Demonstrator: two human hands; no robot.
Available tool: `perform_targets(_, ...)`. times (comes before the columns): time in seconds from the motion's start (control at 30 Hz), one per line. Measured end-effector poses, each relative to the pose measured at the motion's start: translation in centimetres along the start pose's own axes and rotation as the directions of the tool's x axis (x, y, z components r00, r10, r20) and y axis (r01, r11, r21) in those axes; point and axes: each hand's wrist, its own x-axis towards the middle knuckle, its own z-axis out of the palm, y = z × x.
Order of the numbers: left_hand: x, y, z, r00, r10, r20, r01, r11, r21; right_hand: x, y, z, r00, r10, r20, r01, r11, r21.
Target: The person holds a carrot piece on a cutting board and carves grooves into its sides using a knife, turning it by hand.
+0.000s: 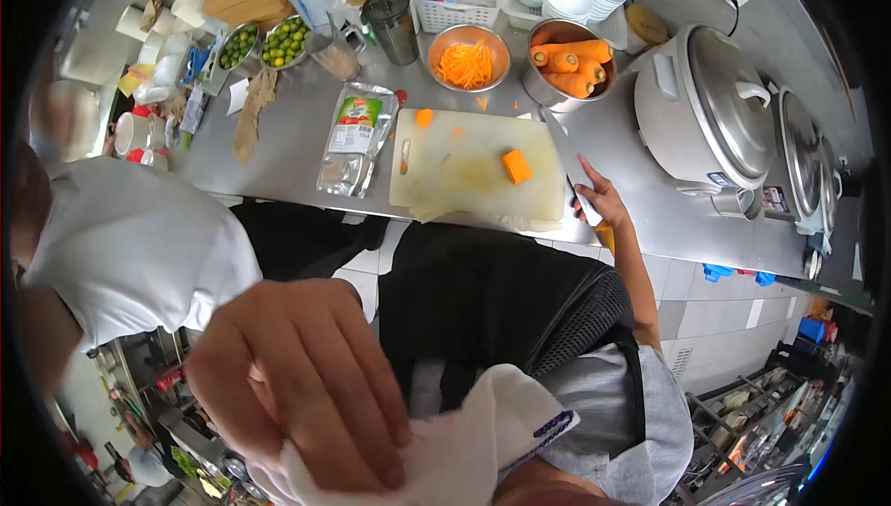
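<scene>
Close to the camera, my left hand (306,381) has its fingers curled on a white cloth (473,427) with dark blue stitching at one edge. My right hand (601,198) grips the white handle of a knife (566,150) at the counter's front edge. The blade points away from me, along the right side of a pale cutting board (464,192). A block of carrot (516,166) lies on the board, right of its middle. Near the board's top left corner is a smaller carrot piece (424,118).
Behind the board stand a bowl of carrot strips (466,64) and a metal pot of whole carrots (573,68). A silver food pouch (356,139) lies to the left. At right sits a large lidded cooker (710,107). Another person in a white shirt (139,241) is at my left.
</scene>
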Motion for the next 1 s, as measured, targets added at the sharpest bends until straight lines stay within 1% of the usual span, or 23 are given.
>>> perform_targets(0.03,0.1,0.5,0.0,0.997,-0.060,0.050,0.061,0.998,-0.009,-0.2,-0.3,0.1,1.000,0.011,-0.011,-0.011,1.000,-0.024)
perform_targets(0.07,0.4,1.4,0.0,0.998,-0.053,0.037,0.053,0.999,-0.006,-0.3,-0.6,0.2,1.000,0.021,-0.021,-0.022,0.999,-0.048)
perform_targets(0.1,0.8,2.7,-0.3,0.953,-0.275,0.130,0.276,0.961,0.008,-0.4,-0.9,0.4,0.998,0.044,-0.044,-0.047,0.997,-0.061)
perform_targets(0.13,0.9,3.3,-0.8,0.850,-0.480,0.219,0.483,0.875,0.040,-0.4,-0.8,0.6,0.998,0.052,-0.043,-0.055,0.996,-0.069)
perform_targets(0.17,1.5,1.8,-2.2,0.866,-0.316,0.387,0.327,0.944,0.040,-0.4,-0.7,0.8,0.997,0.055,-0.055,-0.057,0.997,-0.042)
perform_targets(0.2,1.4,1.5,-1.8,0.867,-0.306,0.393,0.318,0.947,0.037,-0.3,-0.7,0.7,0.996,0.048,-0.072,-0.049,0.999,-0.015)
perform_targets(0.27,1.8,1.4,-0.9,0.911,-0.358,0.204,0.365,0.931,0.001,0.0,-0.3,0.4,0.998,0.030,-0.063,-0.032,0.999,-0.040)
perform_targets(0.3,2.2,1.2,-1.1,0.914,-0.347,0.211,0.355,0.935,0.005,0.0,-0.4,0.3,0.998,0.014,-0.058,-0.016,0.999,-0.037)
perform_targets(0.4,1.8,0.9,-0.6,0.933,-0.332,0.139,0.329,0.943,0.045,-0.2,0.1,0.5,0.999,0.009,-0.044,-0.011,0.999,-0.046)
perform_targets(0.43,1.5,1.0,-0.7,0.940,-0.306,0.153,0.310,0.951,0.001,0.1,-0.1,0.3,0.999,-0.007,-0.049,0.006,0.999,-0.036)
perform_targets(0.47,1.0,1.0,-0.5,0.946,-0.283,0.158,0.294,0.955,-0.046,0.1,-0.1,0.2,1.000,0.011,-0.028,-0.012,0.998,-0.057)
perform_targets(0.5,0.7,0.7,-0.2,0.952,-0.276,0.133,0.283,0.959,-0.036,0.1,0.0,0.1,1.000,0.012,-0.024,-0.014,0.998,-0.059)
perform_targets(0.6,0.5,-0.7,0.1,0.958,-0.237,0.164,0.246,0.968,-0.039,0.3,0.1,-0.2,1.000,0.007,-0.011,-0.007,0.998,-0.056)
perform_targets(0.67,0.3,-1.5,0.0,0.942,-0.215,0.258,0.241,0.968,-0.074,0.5,0.2,-0.3,1.000,-0.006,-0.006,0.006,0.999,-0.038)
perform_targets(0.7,0.0,-1.7,0.8,0.938,-0.220,0.268,0.247,0.966,-0.071,0.6,0.2,-0.5,1.000,-0.014,0.021,0.014,0.999,-0.029)
perform_targets(0.77,-1.2,-2.0,3.4,0.976,-0.213,0.051,0.211,0.976,0.044,0.3,0.4,-0.9,0.999,-0.016,0.051,0.017,1.000,-0.013)
perform_targets(0.8,-1.1,-2.5,3.0,0.975,-0.217,0.052,0.214,0.975,0.050,0.3,0.1,-0.9,0.998,-0.001,0.063,0.004,0.999,-0.035)
perform_targets(0.87,0.1,-3.7,1.6,0.933,-0.181,0.311,0.185,0.983,0.017,0.9,-0.3,-0.9,0.996,0.005,0.084,-0.001,0.998,-0.056)
perform_targets(0.9,-0.5,-3.9,1.4,0.931,-0.183,0.316,0.186,0.982,0.020,1.1,-0.3,-1.1,0.993,0.014,0.119,-0.009,0.999,-0.043)
perform_targets(0.97,-1.9,-4.5,1.4,0.960,-0.175,0.219,0.162,0.984,0.075,0.9,0.0,-1.8,0.987,0.018,0.161,-0.014,1.000,-0.025)
perform_targets(1.0,-1.8,-5.1,1.3,0.959,-0.178,0.221,0.163,0.983,0.084,0.9,-0.4,-1.8,0.984,0.041,0.172,-0.035,0.999,-0.037)
